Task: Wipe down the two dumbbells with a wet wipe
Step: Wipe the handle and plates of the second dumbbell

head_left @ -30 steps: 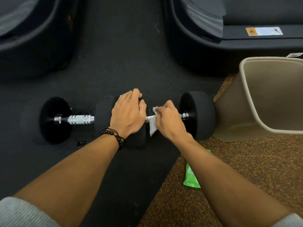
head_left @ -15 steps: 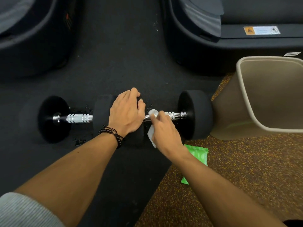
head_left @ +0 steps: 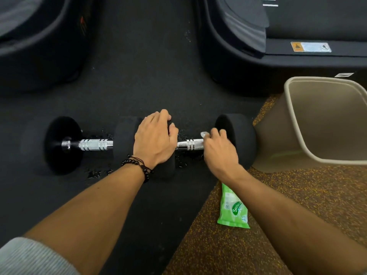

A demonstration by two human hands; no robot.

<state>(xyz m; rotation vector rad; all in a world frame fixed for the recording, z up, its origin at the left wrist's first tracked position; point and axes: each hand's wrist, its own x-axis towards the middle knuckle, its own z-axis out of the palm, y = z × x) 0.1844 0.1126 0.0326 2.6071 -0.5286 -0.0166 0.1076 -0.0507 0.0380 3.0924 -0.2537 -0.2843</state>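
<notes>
Two dumbbells lie end to end on a black mat (head_left: 139, 86), handles running left to right. Left dumbbell (head_left: 93, 144) sits untouched, with wet drops on the mat near it. Right dumbbell (head_left: 236, 135) has its right head just beside a beige bin (head_left: 294, 120), which stands at the right, partly on speckled brown floor (head_left: 297, 195). Dark machine bases fill the far left and far right. A green wipe pack (head_left: 233, 209) lies on the brown floor, near the right forearm, which crosses over its far end.

Left hand (head_left: 155, 139), a beaded bracelet (head_left: 139, 165) on its wrist, rests flat with fingers spread over the right dumbbell's left head, covering most of it. Right hand (head_left: 220, 153) is closed around the right end of that dumbbell's chrome handle, against the right head. A white wipe (head_left: 204, 134) is pinched in its fingers, only a small corner showing above the handle; the hand hides the rest.
</notes>
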